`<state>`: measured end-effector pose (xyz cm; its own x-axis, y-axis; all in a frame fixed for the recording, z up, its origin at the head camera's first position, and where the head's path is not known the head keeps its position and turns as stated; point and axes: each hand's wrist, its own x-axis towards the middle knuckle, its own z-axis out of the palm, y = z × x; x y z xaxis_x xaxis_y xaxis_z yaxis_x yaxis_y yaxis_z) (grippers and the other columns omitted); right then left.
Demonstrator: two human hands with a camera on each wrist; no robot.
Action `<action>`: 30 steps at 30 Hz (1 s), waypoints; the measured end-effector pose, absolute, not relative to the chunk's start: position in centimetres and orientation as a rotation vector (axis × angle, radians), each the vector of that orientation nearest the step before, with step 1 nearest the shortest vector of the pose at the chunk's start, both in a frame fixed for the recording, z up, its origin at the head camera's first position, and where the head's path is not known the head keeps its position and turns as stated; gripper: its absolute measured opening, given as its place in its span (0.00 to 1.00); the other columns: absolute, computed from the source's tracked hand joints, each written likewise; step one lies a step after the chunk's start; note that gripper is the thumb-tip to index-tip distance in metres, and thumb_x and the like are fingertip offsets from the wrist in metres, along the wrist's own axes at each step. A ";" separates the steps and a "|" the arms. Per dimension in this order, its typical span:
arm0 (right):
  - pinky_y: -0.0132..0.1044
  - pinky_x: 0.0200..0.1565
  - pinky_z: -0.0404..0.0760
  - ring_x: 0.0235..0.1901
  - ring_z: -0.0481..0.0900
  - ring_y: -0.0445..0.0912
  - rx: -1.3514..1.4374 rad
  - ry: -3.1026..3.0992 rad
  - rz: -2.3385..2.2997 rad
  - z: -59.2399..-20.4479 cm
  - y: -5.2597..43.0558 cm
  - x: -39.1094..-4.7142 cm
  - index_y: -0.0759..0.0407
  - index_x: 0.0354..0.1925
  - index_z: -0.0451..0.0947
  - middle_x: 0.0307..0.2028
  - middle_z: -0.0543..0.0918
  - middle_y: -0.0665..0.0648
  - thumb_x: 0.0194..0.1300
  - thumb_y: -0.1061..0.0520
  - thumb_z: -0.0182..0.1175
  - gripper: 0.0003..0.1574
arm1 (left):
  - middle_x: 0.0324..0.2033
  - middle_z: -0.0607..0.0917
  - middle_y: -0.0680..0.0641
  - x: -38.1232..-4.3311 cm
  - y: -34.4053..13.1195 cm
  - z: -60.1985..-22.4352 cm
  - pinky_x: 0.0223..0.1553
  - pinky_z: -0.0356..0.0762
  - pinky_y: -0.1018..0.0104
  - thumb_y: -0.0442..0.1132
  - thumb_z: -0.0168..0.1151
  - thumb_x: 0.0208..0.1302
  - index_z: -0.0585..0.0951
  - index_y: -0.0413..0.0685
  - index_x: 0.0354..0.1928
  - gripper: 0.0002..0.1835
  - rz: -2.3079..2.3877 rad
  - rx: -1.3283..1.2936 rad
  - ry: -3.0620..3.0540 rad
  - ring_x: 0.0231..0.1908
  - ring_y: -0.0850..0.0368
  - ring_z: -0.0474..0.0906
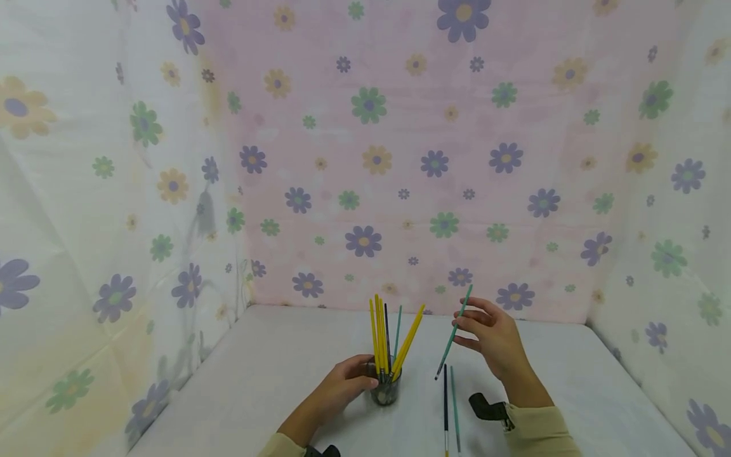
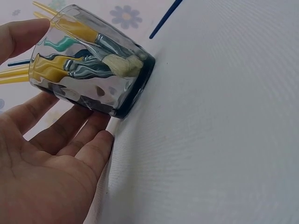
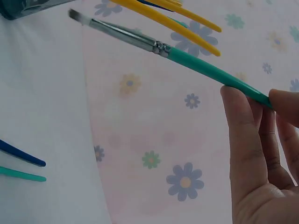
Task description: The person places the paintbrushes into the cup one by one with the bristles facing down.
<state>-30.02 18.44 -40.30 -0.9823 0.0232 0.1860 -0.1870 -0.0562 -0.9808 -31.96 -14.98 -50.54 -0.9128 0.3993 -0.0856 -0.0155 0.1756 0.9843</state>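
Note:
My right hand (image 1: 495, 339) pinches a green-handled paintbrush (image 3: 205, 68) between thumb and fingertips, near the handle's end. The brush slants with its bristle tip down, above the table and right of a clear glass (image 2: 100, 91). Around that glass curves my left hand (image 1: 342, 386), thumb at the near side and fingers on the other. Yellow-handled paintbrushes (image 1: 378, 336), a dark one (image 1: 388, 330) and a green one (image 1: 398, 331) stand in the glass, bristles down. On the table between the hands lie a dark blue paintbrush (image 1: 445, 400) and another green paintbrush (image 1: 455, 412), side by side.
A white cloth covers the table (image 1: 257, 355). Flower-printed fabric (image 1: 400, 133) hangs behind it and along both sides. A black wrist mount (image 1: 487, 407) sits by the right sleeve (image 1: 539, 431).

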 end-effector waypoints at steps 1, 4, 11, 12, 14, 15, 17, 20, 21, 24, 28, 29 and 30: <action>0.50 0.48 0.89 0.47 0.89 0.47 0.180 -2.041 2.167 -40.2 18.2 -30.0 0.58 0.67 0.72 0.51 0.84 0.59 0.70 0.58 0.67 0.29 | 0.67 0.79 0.44 -32.0 -15.0 -50.5 0.68 0.71 0.37 0.49 0.72 0.64 0.74 0.53 0.72 0.35 1.794 0.365 2.131 0.69 0.43 0.74; 0.50 0.48 0.89 0.48 0.89 0.50 0.182 -2.010 2.149 -39.8 17.6 -29.7 0.61 0.62 0.75 0.51 0.84 0.61 0.68 0.56 0.70 0.28 | 0.67 0.79 0.44 -32.1 -15.0 -50.6 0.68 0.71 0.37 0.50 0.73 0.64 0.74 0.53 0.72 0.35 1.793 0.367 2.131 0.68 0.44 0.74; 0.47 0.47 0.89 0.46 0.90 0.51 0.158 -1.945 2.097 -39.1 15.9 -28.8 0.64 0.57 0.79 0.46 0.87 0.55 0.64 0.53 0.74 0.28 | 0.68 0.79 0.44 -31.8 -15.0 -50.6 0.68 0.70 0.36 0.49 0.73 0.63 0.74 0.53 0.71 0.35 1.790 0.339 2.131 0.69 0.43 0.74; 0.47 0.47 0.89 0.44 0.91 0.49 0.162 -1.942 2.082 -39.1 15.7 -28.7 0.64 0.57 0.80 0.45 0.87 0.56 0.64 0.53 0.74 0.27 | 0.67 0.79 0.44 -31.8 -15.0 -50.5 0.68 0.70 0.36 0.49 0.73 0.63 0.74 0.53 0.71 0.35 1.790 0.333 2.131 0.69 0.43 0.74; 0.46 0.47 0.89 0.43 0.91 0.50 0.172 -1.933 2.060 -39.2 15.4 -28.8 0.64 0.55 0.80 0.45 0.87 0.56 0.64 0.53 0.74 0.26 | 0.67 0.79 0.44 -31.7 -14.9 -50.5 0.68 0.71 0.36 0.49 0.73 0.63 0.74 0.53 0.71 0.35 1.791 0.330 2.136 0.69 0.43 0.74; 0.45 0.46 0.89 0.42 0.91 0.50 0.173 -1.937 2.047 -39.3 15.2 -28.8 0.63 0.55 0.80 0.44 0.87 0.57 0.64 0.53 0.74 0.25 | 0.67 0.79 0.44 -31.7 -14.9 -50.5 0.68 0.71 0.36 0.49 0.73 0.63 0.74 0.53 0.71 0.35 1.792 0.326 2.137 0.68 0.43 0.74; 0.43 0.46 0.89 0.42 0.91 0.50 0.177 -1.948 2.027 -39.5 14.8 -28.7 0.63 0.54 0.81 0.45 0.86 0.58 0.64 0.54 0.73 0.24 | 0.67 0.79 0.44 -31.7 -14.9 -50.4 0.68 0.71 0.36 0.49 0.73 0.63 0.74 0.53 0.71 0.35 1.796 0.329 2.134 0.68 0.44 0.74; 0.41 0.45 0.90 0.41 0.91 0.50 0.164 -1.972 2.013 -39.7 14.1 -28.6 0.63 0.52 0.82 0.45 0.86 0.61 0.65 0.54 0.73 0.22 | 0.67 0.79 0.44 -31.7 -14.9 -50.5 0.69 0.71 0.37 0.48 0.73 0.64 0.74 0.52 0.71 0.35 1.796 0.348 2.129 0.69 0.43 0.74; 0.41 0.45 0.90 0.41 0.91 0.50 0.160 -1.980 2.011 -39.8 13.9 -28.6 0.63 0.52 0.82 0.46 0.86 0.62 0.64 0.54 0.73 0.22 | 0.67 0.79 0.43 -31.7 -14.9 -50.5 0.69 0.71 0.37 0.48 0.72 0.64 0.74 0.52 0.72 0.35 1.796 0.354 2.128 0.69 0.43 0.74; 0.40 0.46 0.89 0.42 0.91 0.50 0.157 -2.010 2.008 -40.1 13.2 -28.5 0.63 0.51 0.82 0.47 0.86 0.64 0.64 0.54 0.74 0.21 | 0.67 0.79 0.43 -31.7 -14.9 -50.5 0.68 0.71 0.37 0.48 0.72 0.64 0.73 0.51 0.72 0.35 1.795 0.359 2.127 0.69 0.43 0.74; 0.39 0.46 0.89 0.43 0.91 0.52 0.166 -2.047 2.008 -40.6 12.5 -28.7 0.62 0.51 0.83 0.47 0.86 0.65 0.64 0.54 0.74 0.20 | 0.68 0.79 0.43 -31.8 -14.9 -50.5 0.68 0.70 0.36 0.48 0.72 0.64 0.73 0.51 0.72 0.35 1.799 0.356 2.128 0.69 0.42 0.74; 0.39 0.46 0.89 0.43 0.91 0.52 0.167 -2.059 2.004 -40.8 12.3 -28.8 0.62 0.51 0.83 0.46 0.86 0.64 0.64 0.54 0.74 0.20 | 0.68 0.79 0.43 -31.7 -14.9 -50.4 0.69 0.70 0.36 0.48 0.72 0.64 0.73 0.51 0.72 0.35 1.798 0.356 2.130 0.69 0.42 0.73; 0.39 0.45 0.90 0.43 0.91 0.53 0.168 -2.068 2.002 -40.9 12.1 -28.8 0.62 0.51 0.83 0.46 0.86 0.64 0.64 0.54 0.74 0.20 | 0.68 0.78 0.43 -31.7 -14.9 -50.4 0.68 0.70 0.36 0.48 0.72 0.65 0.73 0.51 0.73 0.35 1.799 0.361 2.128 0.69 0.42 0.73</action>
